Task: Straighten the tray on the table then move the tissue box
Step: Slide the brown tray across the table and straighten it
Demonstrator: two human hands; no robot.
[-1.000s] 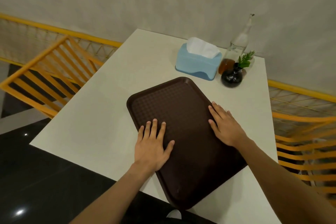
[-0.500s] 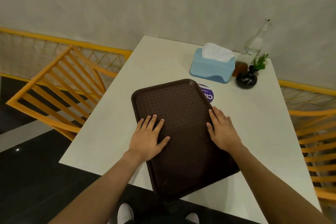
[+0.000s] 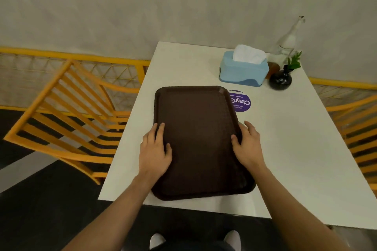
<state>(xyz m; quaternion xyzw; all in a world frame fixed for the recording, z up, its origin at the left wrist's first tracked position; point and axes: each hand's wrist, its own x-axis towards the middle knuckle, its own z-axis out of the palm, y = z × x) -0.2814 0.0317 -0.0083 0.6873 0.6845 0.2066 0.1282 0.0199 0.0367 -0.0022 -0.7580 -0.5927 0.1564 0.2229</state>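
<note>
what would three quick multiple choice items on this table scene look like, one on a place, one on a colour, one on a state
1. Where is the tissue box?
A. on the tray
B. on the table beyond the tray, beside a black vase
C. on a chair

2. What colour is the tray?
A. dark brown
B. white
C. yellow

3. How do the hands meet the tray?
A. both lifted clear of it
B. only one touches it
C. left hand and right hand each at a long edge

Key: 1 B, the box stands at the far end next to the vase. 2 A, its surface is dark brown. 3 C, each hand rests on its own side's rim.
</note>
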